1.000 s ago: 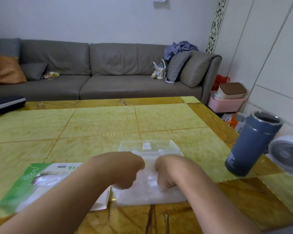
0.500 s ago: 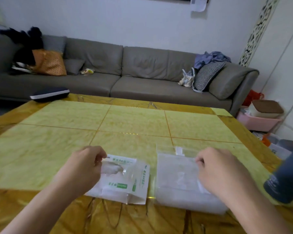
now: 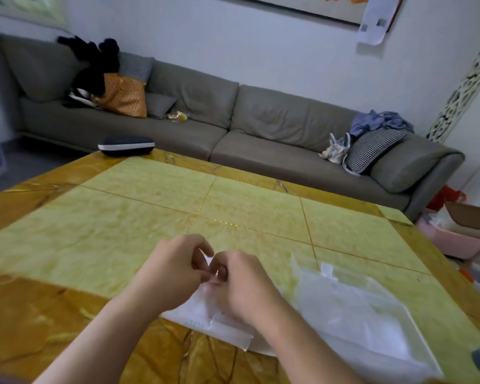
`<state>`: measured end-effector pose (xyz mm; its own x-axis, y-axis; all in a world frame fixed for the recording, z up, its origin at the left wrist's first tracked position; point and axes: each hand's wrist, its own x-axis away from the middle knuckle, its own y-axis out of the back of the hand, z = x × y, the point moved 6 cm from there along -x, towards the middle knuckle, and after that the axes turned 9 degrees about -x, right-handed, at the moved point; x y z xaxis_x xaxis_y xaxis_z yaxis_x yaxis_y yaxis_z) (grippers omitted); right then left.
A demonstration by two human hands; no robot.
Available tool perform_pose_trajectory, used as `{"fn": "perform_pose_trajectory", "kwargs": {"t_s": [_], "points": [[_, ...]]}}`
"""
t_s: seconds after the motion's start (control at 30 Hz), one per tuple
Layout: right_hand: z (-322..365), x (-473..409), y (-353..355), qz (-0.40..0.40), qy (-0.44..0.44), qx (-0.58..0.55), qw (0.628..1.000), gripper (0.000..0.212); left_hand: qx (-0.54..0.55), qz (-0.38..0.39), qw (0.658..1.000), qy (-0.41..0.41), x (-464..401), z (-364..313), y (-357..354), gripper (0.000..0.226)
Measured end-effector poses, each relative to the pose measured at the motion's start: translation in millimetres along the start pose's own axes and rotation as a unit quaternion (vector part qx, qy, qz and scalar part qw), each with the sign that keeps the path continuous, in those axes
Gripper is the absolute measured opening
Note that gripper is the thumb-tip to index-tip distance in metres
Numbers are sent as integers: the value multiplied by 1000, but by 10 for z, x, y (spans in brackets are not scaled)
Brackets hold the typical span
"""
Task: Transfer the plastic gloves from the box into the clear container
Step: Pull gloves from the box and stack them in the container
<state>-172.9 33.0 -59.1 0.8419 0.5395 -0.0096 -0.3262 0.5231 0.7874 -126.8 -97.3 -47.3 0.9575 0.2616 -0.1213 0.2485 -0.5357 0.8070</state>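
Left hand (image 3: 175, 268) and right hand (image 3: 243, 284) fingers curled, jointly pinching white box (image 3: 219, 325) flap, clear container (image 3: 355, 314) just beside on yellow surface (image 3: 122, 231)

yellow marbled table (image 3: 139, 231), grey sofa (image 3: 261, 126), houndstooth cushion (image 3: 372, 151).

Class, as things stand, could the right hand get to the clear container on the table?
Probably yes. The right hand is busy at the glove box with the left hand, but the clear container lies just beside it, with nothing between.
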Motion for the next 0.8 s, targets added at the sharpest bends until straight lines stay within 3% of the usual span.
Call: {"fn": "perform_pose_trajectory", "kwargs": {"t_s": [0.07, 0.17, 0.3, 0.43, 0.53, 0.63, 0.73, 0.8], "points": [[2, 0, 57, -21, -13, -56, 998, 11, 47, -23, 999, -4, -2, -1, 58, 30], [3, 42, 124, -35, -10, -125, 991, 16, 27, -22, 999, -4, 5, 19, 58, 28], [-49, 116, 205, -65, -7, -176, 982, 21, 41, 95, 994, 25, 22, 152, -45, 30], [-14, 190, 349, -104, 5, -268, 958, 18, -40, 156, 987, 15, 96, 143, -100, 46], [123, 256, 582, -135, 49, -344, 928, 18, -89, 140, 986, 14, 98, 105, -128, 54], [197, 334, 873, -173, 67, -465, 866, 18, -78, 130, 988, 17, 112, 86, -93, 56], [151, 425, 1067, -215, 36, -513, 830, 28, 90, 122, 988, -16, 129, -47, 44, 57], [59, 512, 1091, -227, -8, -521, 823, 37, 296, 162, 941, -26, 181, -271, 126, 64]]}}
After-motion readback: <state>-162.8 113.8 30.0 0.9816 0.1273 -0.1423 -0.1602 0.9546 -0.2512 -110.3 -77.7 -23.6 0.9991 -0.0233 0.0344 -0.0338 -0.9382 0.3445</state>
